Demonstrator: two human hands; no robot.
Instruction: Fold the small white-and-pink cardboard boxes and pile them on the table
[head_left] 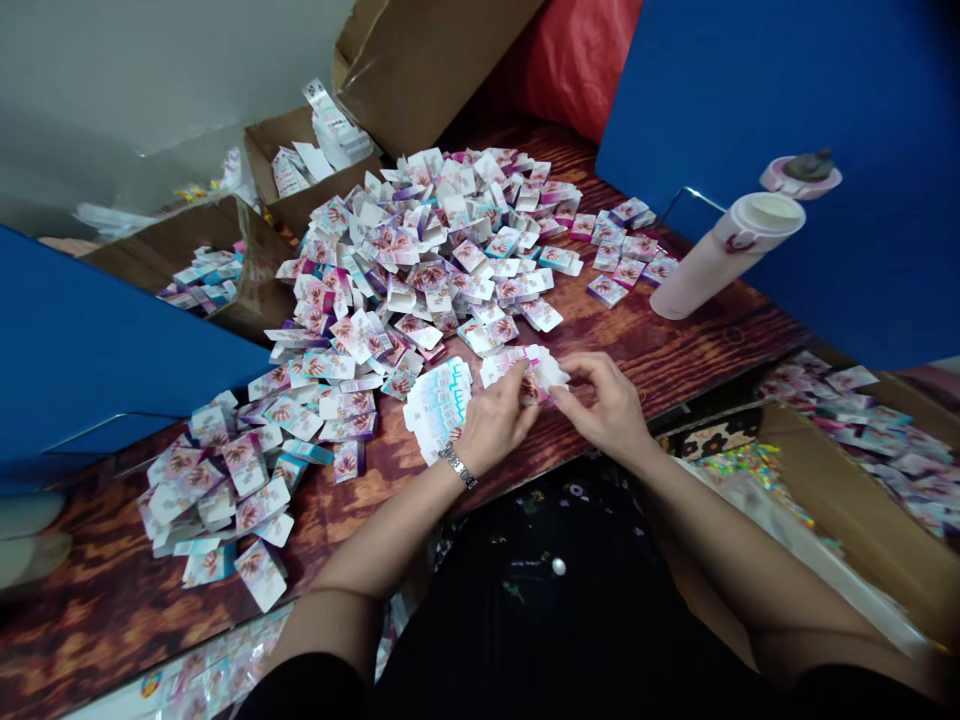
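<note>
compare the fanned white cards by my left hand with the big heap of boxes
The fanned cards lie flat and unfolded; the heap seems made of folded-up boxes. The cards show white with teal print; the heap shows mostly pink and purple. The cards overlap in a neat fan; the heap is jumbled. Both rest on the wooden table.

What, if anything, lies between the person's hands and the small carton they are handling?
Nothing visible does: the left hand and right hand both grip the small carton directly, above the wooden table.
</note>
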